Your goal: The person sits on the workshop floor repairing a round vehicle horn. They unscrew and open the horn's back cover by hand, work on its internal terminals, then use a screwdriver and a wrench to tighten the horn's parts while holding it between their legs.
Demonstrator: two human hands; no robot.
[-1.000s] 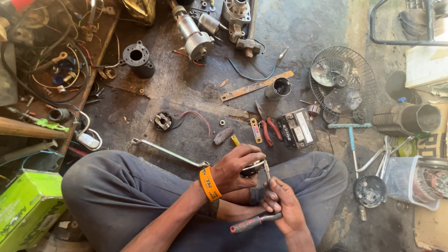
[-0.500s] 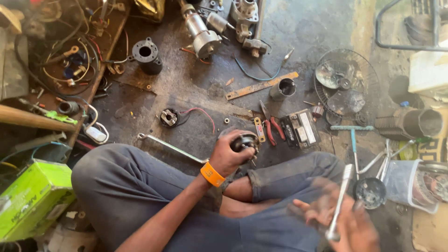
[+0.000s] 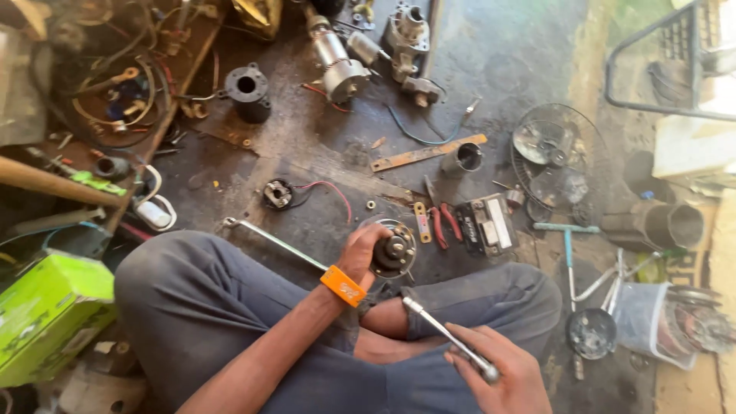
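Closest to you, your right hand (image 3: 498, 368) is closed around the handle end of a slim metal tool (image 3: 448, 337), whose shaft points up and left over your crossed legs in grey trousers (image 3: 230, 307). Its tip ends near your left wrist, which wears an orange band (image 3: 343, 285).

A little farther, your left hand (image 3: 362, 249) grips a round motor part (image 3: 394, 253) from its left side — the fingers wrap its rim, and it sits on the dark floor just in front of your knees. A long silver wrench (image 3: 268, 241) lies on the floor and passes under this arm.

Just to the right of the motor part are red-handled pliers (image 3: 445, 224) and a small black box with a pale label (image 3: 484, 224). To the left lies a small black part with a red wire (image 3: 280, 194).

Farther away you see a flat rusty metal bar (image 3: 428, 152) with a short dark cylinder (image 3: 463, 159) touching it, and a wire fan guard (image 3: 558, 159) at the right. At the far edge — well apart from your hands — lie a starter motor (image 3: 337, 65) and a black flanged ring (image 3: 247, 90). A green box (image 3: 46, 314) is beside your left knee.
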